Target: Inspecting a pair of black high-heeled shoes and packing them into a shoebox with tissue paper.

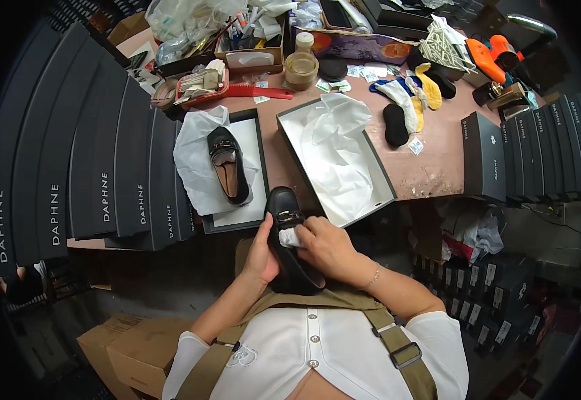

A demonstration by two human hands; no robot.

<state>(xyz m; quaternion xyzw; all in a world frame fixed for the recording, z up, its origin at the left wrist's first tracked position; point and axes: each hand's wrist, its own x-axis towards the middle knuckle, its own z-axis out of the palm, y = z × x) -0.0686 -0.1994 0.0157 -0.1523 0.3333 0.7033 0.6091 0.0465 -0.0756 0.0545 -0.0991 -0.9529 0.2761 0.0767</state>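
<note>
Pale capital lettering runs along the dark boxes (94, 157) stacked at the left – the same word on one end after another – and along those in the right-hand row (534, 150), where it shrinks toward the rim. The cartons (490, 287) low on the right carry white labels too small to read. Little printed cards (416, 146) lie about the table (430, 177), their print a blur.

The black shoe (282, 260) is in front of the person's body, toe toward the table, heel close to the apron (354, 300). The left hand (262, 252) is closed round its left side, thumb along the upper; the fingers underneath are hidden. The right hand (327, 245), fingers bent, grips a white wad (290, 238) at the shoe's opening – paper or cloth, I cannot tell – and covers part of it. The sole is out of sight.

A matching shoe (227, 160) lies on white tissue (194, 157) in an open tray (262, 160). More tissue hides much of the second tray's (382, 163) floor. The outermost boxes are cut off by the dark rim.
</note>
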